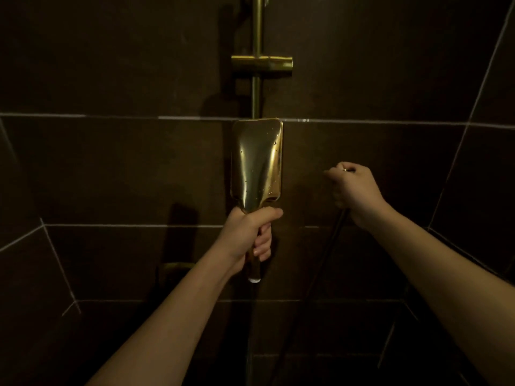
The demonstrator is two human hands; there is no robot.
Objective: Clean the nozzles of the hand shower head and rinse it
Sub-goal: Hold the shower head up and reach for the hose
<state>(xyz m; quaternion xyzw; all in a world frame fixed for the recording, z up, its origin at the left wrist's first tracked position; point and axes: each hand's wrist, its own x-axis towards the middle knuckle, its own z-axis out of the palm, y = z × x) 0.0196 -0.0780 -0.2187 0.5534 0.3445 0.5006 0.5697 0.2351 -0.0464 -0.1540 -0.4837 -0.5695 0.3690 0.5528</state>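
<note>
Head view shows the left hand (250,232) wrapped around the handle of the glossy gold rectangular hand shower head (257,162), long axis upright above its fist, nozzle face turned away, while the right hand (354,188), beside it, is curled around something small that I cannot identify.

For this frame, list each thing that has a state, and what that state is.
hand shower head: off its holder, held upright, back towards the camera, wet with droplets; nozzles not visible.
left hand: grip curled round the handle.
right hand: fingers curled near the wall; whether it holds something small cannot be told.
holder bracket on the riser rail: holds nothing.
hose: hangs slack below the right hand.
</note>
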